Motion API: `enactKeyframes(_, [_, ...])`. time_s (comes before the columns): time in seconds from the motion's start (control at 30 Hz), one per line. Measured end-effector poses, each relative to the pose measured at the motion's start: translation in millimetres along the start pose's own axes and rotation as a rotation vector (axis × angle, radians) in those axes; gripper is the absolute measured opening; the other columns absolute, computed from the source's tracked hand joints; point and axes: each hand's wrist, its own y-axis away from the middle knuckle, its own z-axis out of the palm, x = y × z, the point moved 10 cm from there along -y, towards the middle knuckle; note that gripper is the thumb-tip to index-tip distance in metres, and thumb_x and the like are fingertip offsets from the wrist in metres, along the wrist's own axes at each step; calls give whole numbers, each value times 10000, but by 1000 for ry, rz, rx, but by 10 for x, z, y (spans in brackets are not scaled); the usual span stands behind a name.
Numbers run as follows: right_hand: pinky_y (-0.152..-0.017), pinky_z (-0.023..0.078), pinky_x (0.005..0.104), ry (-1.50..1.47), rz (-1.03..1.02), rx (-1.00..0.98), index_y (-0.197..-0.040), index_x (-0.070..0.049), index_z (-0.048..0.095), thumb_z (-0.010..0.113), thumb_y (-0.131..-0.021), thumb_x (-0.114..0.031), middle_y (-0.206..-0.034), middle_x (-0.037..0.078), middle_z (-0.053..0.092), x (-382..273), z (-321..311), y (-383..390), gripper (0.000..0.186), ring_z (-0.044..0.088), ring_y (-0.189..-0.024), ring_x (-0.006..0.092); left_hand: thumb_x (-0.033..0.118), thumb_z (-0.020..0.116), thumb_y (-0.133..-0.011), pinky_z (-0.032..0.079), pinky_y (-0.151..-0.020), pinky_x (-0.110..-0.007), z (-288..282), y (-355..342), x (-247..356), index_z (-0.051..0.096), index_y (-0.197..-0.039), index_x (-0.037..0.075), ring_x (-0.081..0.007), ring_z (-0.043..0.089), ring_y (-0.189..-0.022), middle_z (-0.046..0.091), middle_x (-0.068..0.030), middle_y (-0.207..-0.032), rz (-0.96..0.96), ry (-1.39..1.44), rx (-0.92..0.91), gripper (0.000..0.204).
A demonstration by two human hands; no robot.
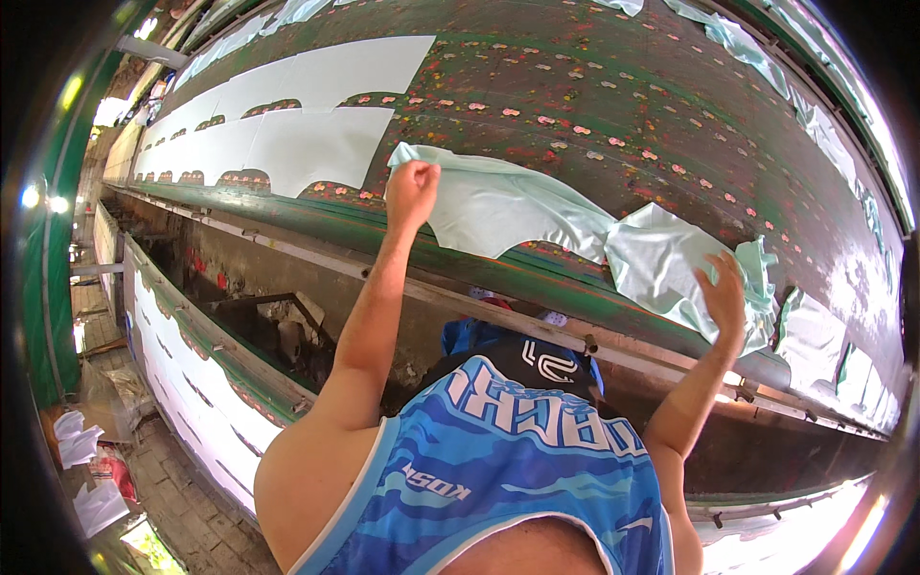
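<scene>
Pale mint fabric (498,206) stretches across the near edge of a long dark green table (537,57). My left hand (414,192) pinches its left end, at the border of the laid white pieces. Toward the right the fabric narrows into a fold, then widens into a crumpled heap (656,254); whether this is one piece or two I cannot tell. Over that heap is my right hand (724,295), thumb and fingers apart, against the cloth or just above it. Part of the heap hangs at the table's front edge.
White cut pieces (321,144) lie flat in rows at the left. Small pink and pale motifs (580,129) and paint specks mark the tabletop. More pale cloth lies along the far edge (743,48) and near right (810,331). A metal rail (460,294) runs along the front.
</scene>
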Motion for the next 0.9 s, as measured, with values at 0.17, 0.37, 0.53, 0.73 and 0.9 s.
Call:
enactKeyframes(0.17, [-959, 520, 445, -406, -110, 3, -1161, -31, 705, 771, -899, -216, -1192, 173, 689, -1354, 859, -483, 327, 663, -1091, 369, 499, 646, -976, 492, -953, -470, -258, -659, -1171, 707, -987, 30, -346, 629, -1141, 716, -162, -1103, -151, -311, 161, 473])
enactKeyframes(0.37, [-842, 535, 443, -170, -239, -69, -972, -20, 683, 826, -826, -251, -981, 173, 690, -1860, 1411, -894, 308, 668, -945, 357, 442, 624, -1028, 500, -925, -393, 180, -898, -1662, 647, -1101, 22, -246, 642, -1027, 680, -101, -1107, -324, 194, -555, 427])
enactKeyframes(0.53, [-657, 441, 374, -436, -80, -215, -842, -23, 520, 774, -895, -207, -751, 87, 535, -1985, 1305, -907, 318, 512, -713, 179, 275, 622, -1069, 505, -917, -333, -100, -763, -1311, 586, -1163, 60, -133, 602, -1001, 646, -25, -1077, -347, 807, -573, 238])
enactKeyframes(0.73, [-788, 382, 254, -952, -78, -229, -812, -87, 452, 769, -863, -68, -943, -30, 501, -2302, 726, -780, 321, 444, -879, 89, 102, 606, -1022, 522, -965, -372, -267, -921, -1606, 608, -1178, 97, -193, 668, -1052, 697, -59, -1135, -299, 1433, -541, 157])
enactKeyframes(0.9, [-910, 404, 238, -930, -87, -109, -995, -33, 656, 786, -836, -58, -1225, 60, 621, -2298, 44, -622, 207, 559, -1057, 123, 106, 602, -982, 465, -1058, -417, -404, -973, -1284, 648, -1107, 79, -238, 651, -1138, 710, -72, -1166, -349, 1779, -483, 135])
